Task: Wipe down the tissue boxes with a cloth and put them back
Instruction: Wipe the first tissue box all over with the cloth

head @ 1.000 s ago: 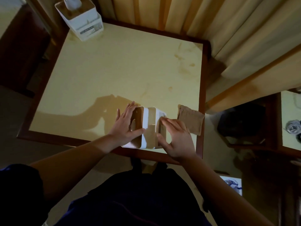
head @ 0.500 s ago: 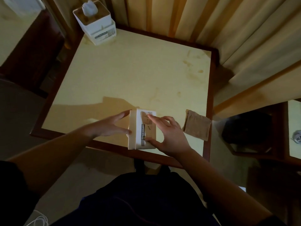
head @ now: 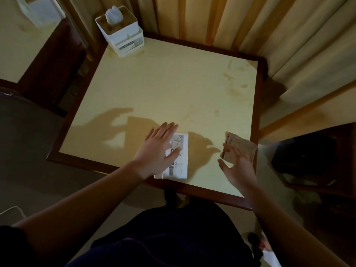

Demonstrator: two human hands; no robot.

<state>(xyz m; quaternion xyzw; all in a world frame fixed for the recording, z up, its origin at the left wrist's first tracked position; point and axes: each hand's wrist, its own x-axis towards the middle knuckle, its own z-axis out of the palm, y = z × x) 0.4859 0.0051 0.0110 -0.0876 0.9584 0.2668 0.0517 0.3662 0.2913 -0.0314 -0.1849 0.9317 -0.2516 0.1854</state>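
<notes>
left hand (head: 157,151): spread flat on the near tissue box (head: 178,157); right hand (head: 238,166): open, fingertips at the cloth (head: 239,146); far tissue box (head: 120,32): table (head: 173,83) corner

white tissue box (head: 178,157), tan cloth (head: 240,146), yellow table (head: 163,89).

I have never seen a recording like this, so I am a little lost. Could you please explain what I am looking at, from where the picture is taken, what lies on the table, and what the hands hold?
There is no machine here: a person wears a camera on the head, looking down at their own arms. The left hand lies with straight fingers on a white tissue box near the front edge of the table. The right hand has spread fingers at a folded brown cloth near the table's right edge; it does not seem to grip it yet. A second tissue box, with a tissue sticking out, stands at the far left corner. Curtains hang behind.
</notes>
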